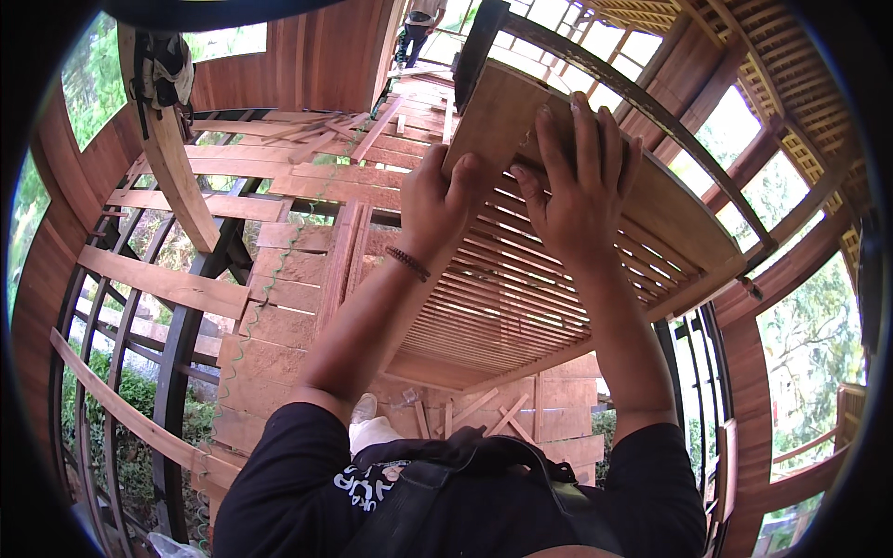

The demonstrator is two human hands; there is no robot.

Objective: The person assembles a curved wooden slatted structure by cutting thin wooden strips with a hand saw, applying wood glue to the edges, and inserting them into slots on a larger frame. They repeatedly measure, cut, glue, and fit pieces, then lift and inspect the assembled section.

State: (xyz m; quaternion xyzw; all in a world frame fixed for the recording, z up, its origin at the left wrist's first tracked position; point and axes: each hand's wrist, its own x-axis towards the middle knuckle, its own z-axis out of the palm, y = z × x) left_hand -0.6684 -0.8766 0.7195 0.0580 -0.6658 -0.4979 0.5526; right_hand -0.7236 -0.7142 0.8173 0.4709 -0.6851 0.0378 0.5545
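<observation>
Both hands steady a wooden board (pixel 498 116) against a slatted panel (pixel 521 288): left hand (pixel 437 200) pinches its lower edge, right hand (pixel 577 181) presses flat beside, fingers spread.

Matt reddish wood board (pixel 502 121) w/ smooth grain; black metal frame (pixel 177 372).

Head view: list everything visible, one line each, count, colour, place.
flat brown wooden board: one, upper centre, held by both hands
slatted reddish wooden panel: one, centre, under the board
black curved metal frame bars: several, left
reddish wooden planks: many, left and top
second person: one, dark trousers, far top
beaded dark bracelet: one, left wrist
black bag strap: one, bottom centre
left hand: gripping the board's lower edge
right hand: fingers spread flat on the board
</observation>
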